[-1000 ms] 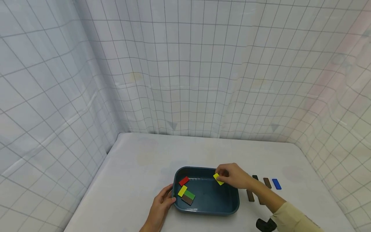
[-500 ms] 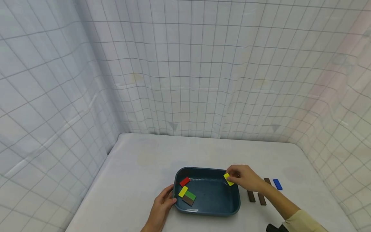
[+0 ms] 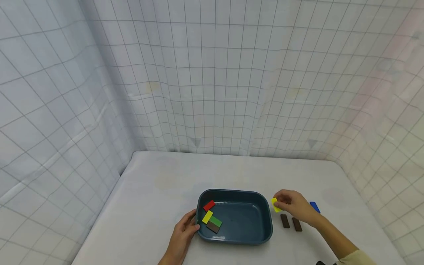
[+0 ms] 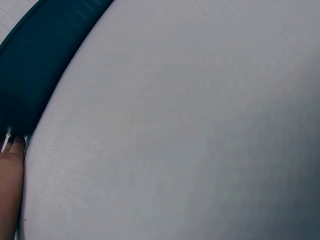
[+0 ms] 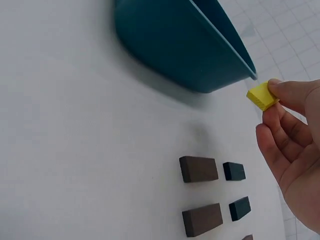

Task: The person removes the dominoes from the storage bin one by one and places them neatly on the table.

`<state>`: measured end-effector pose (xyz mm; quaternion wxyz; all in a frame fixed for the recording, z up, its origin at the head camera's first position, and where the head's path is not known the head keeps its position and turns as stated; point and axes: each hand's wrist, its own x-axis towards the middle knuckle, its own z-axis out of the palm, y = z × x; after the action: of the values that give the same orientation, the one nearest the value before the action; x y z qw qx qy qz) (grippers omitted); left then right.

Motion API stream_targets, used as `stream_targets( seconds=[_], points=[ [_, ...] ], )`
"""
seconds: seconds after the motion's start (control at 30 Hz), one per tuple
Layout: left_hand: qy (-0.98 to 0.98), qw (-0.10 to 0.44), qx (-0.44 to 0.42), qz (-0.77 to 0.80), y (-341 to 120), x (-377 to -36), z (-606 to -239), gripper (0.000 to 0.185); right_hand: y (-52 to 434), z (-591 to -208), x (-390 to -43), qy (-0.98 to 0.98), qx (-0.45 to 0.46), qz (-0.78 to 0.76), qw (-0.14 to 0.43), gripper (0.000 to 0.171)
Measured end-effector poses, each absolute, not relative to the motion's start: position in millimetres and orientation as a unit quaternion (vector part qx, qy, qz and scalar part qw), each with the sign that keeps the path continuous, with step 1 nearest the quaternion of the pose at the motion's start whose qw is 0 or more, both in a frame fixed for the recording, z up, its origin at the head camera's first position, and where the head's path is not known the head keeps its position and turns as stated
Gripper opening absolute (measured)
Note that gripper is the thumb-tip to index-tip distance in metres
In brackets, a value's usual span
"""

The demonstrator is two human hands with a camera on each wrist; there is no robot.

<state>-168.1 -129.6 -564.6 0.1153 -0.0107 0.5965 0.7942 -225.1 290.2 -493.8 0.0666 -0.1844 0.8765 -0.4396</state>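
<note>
My right hand (image 3: 294, 206) pinches a yellow block (image 5: 262, 96) between thumb and fingers, just outside the right wall of a dark teal plastic bin (image 3: 238, 241). In the right wrist view the block is near the bin's rim. At the bin's left wall, my left hand (image 3: 181, 232) holds the side with its thumb at the rim and its fingers along the outside. Inside the bin, at the left, lie a red block (image 3: 209, 205), another yellow block (image 3: 207, 217), a green block (image 3: 216, 221) and a brown block (image 3: 212, 226).
Two brown blocks (image 5: 199, 169) lie on the white table (image 3: 149, 191) right of the bin, beside two dark blocks (image 5: 234, 171) that my right hand covers in the head view. A blue block (image 3: 315, 207) lies farther right. Gridded white curtains (image 3: 212, 92) surround the table.
My right hand has carried the yellow block rightward, from above the inside of the bin to outside its right wall. My left hand stays at the bin's left side.
</note>
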Motion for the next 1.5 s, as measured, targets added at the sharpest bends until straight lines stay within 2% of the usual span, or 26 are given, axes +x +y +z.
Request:
stream_targets(
  seconds=[0.2, 0.63, 0.87, 1.23, 1.5],
  points=[
    [0.596, 0.118, -0.011, 0.794, -129.8, -168.1, -565.1, 0.061, 310.4, -503.1, -216.3, 0.876, -0.139, -0.454, 0.078, 0.026],
    [0.597, 0.119, -0.013, 0.794, -129.1, -170.1, -565.3, 0.062, 347.5, -524.6, -199.7, 0.902, -0.038, -0.426, 0.059, 0.03],
    [0.595, 0.122, -0.013, 0.794, -129.6, -170.8, -566.6, 0.063, 361.9, -528.7, -190.7, 0.915, -0.02, -0.399, 0.052, 0.026],
    [0.595, 0.119, -0.015, 0.795, -129.0, -170.4, -565.8, 0.062, 377.9, -534.8, -184.9, 0.924, 0.012, -0.375, 0.075, 0.029],
    [0.598, 0.12, -0.019, 0.792, -129.4, -171.2, -566.7, 0.062, 385.2, -538.7, -180.0, 0.944, -0.031, -0.322, 0.058, 0.024]
  ],
)
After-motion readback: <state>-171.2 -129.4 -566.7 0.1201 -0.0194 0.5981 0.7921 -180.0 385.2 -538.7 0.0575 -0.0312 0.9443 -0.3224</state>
